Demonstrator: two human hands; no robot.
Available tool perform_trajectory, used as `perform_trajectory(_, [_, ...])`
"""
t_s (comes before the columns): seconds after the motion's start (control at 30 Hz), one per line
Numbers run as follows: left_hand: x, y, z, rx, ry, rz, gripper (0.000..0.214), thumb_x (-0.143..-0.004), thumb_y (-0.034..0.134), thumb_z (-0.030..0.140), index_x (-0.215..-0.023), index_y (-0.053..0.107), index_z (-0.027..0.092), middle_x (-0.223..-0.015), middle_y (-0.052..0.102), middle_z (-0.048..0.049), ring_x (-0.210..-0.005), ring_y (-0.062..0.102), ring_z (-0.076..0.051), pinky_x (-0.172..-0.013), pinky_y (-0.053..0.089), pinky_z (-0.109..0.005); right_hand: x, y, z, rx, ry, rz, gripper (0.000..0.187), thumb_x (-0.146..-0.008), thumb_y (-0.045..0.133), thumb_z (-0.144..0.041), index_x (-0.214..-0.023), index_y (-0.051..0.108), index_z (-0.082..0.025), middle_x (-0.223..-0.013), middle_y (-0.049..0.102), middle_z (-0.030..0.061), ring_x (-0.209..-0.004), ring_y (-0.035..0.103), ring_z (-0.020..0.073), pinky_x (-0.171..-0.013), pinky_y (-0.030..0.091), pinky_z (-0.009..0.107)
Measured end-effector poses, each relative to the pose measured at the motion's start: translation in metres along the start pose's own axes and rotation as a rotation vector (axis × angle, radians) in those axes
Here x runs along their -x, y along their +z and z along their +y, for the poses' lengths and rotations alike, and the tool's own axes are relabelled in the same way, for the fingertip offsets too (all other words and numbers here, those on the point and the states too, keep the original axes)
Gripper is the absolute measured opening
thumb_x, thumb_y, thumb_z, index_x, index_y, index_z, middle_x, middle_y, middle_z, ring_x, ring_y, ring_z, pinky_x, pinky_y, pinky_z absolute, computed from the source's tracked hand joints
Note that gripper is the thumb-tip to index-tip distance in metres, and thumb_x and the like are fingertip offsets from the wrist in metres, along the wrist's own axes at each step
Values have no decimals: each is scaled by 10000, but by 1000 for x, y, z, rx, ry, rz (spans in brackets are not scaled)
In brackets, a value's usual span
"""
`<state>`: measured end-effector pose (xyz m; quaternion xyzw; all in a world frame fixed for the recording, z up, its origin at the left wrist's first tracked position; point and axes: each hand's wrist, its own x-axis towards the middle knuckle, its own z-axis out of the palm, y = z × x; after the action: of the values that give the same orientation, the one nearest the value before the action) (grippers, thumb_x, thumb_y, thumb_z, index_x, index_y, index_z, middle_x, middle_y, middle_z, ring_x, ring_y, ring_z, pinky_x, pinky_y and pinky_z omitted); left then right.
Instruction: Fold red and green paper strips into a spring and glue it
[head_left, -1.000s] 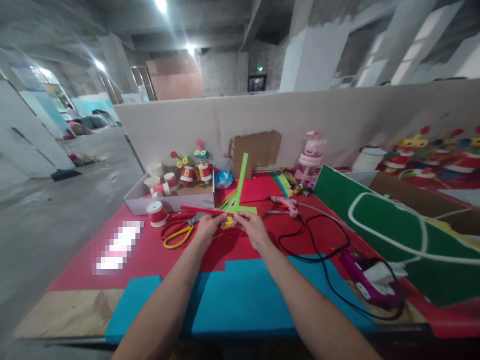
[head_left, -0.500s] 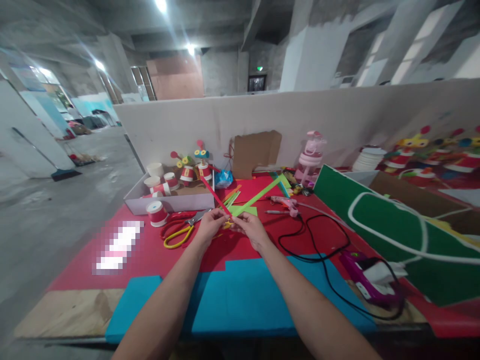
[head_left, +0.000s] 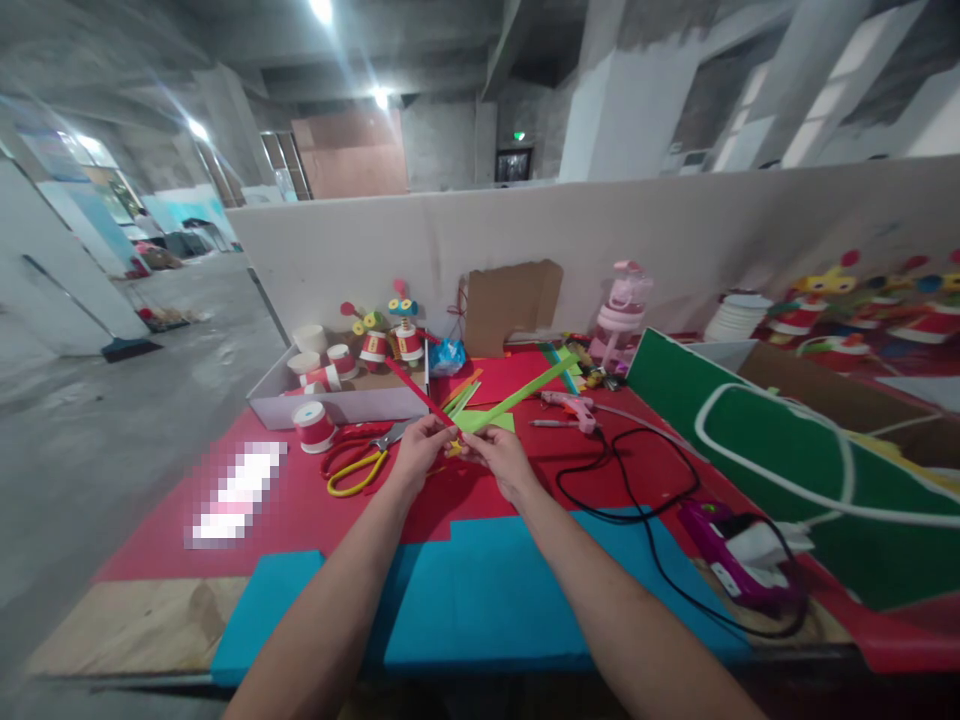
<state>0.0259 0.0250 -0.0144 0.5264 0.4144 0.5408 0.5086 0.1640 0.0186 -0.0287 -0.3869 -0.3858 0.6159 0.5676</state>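
Observation:
Over the red table covering, my left hand [head_left: 422, 448] and my right hand [head_left: 496, 455] meet with fingertips pinched together. A red paper strip [head_left: 420, 390] slants up and left from the left fingers. From the right fingers a green paper strip [head_left: 525, 393] slants up and right. Both strips join in a V at the fingertips, where the exact overlap is hidden. A bit of yellow shows just beneath the fingers. Scissors with yellow and red handles [head_left: 358, 474] lie beside my left hand. Green paper [head_left: 491, 418] and loose strips lie behind the hands.
A white box [head_left: 352, 407] holds paper cups and two cup figures [head_left: 406, 340]. One cup [head_left: 313, 427] stands before it. To the right are a pink glue gun [head_left: 574, 408], black cable, purple power strip [head_left: 739, 555] and green board [head_left: 780, 470]. A pink bottle [head_left: 622, 315] stands behind.
The two strips have spread wider apart: the red one's far end has swung left and down, the green one's right and slightly down. Both hands stay almost in place.

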Motion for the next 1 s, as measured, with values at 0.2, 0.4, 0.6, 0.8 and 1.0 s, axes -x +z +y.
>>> perform_trajectory(0.2, [2, 4, 5, 20, -89, -37, 359, -590, 760, 439, -720, 605, 142, -604, 567, 17, -520, 489, -77, -518, 376, -198, 0, 3, 1, -12, -45, 59, 403, -458, 828, -438, -681, 640, -160, -616, 656, 9, -597, 624, 154, -701, 557, 346])
perform_trajectory(0.4, [1, 2, 3, -61, -38, -12, 324, -605, 750, 422, -653, 603, 137, -556, 559, 16, -504, 472, -78, -512, 352, -205, -1, 0, 3, -2, -41, 34, 373, -480, 822, -408, -694, 658, -150, -640, 665, 10, -613, 622, 143, -721, 551, 338])
perform_trajectory(0.6, [1, 4, 2, -25, -55, -26, 340, -592, 762, 427, -720, 643, 135, -597, 591, 7, -532, 495, -87, -540, 369, -210, 0, 0, 0, 7, -56, 38, 367, -498, 809, -397, -742, 690, -151, -674, 681, 22, -615, 617, 148, -726, 546, 346])
perform_trajectory(0.8, [0, 4, 0, -85, -47, 21, 331, -590, 757, 428, -679, 631, 136, -556, 568, 14, -504, 473, -84, -505, 337, -205, 2, 1, 0, 66, -91, 28, 352, -541, 786, -417, -774, 708, -165, -713, 691, 27, -612, 607, 146, -694, 541, 327])
perform_trajectory(1.0, [0, 3, 1, -85, -18, 5, 279, -611, 745, 384, -651, 614, 141, -530, 540, 25, -495, 470, -78, -512, 350, -208, -1, -1, 0, 88, -130, 30, 297, -570, 771, -397, -751, 700, -173, -703, 680, 17, -631, 602, 144, -688, 529, 305])
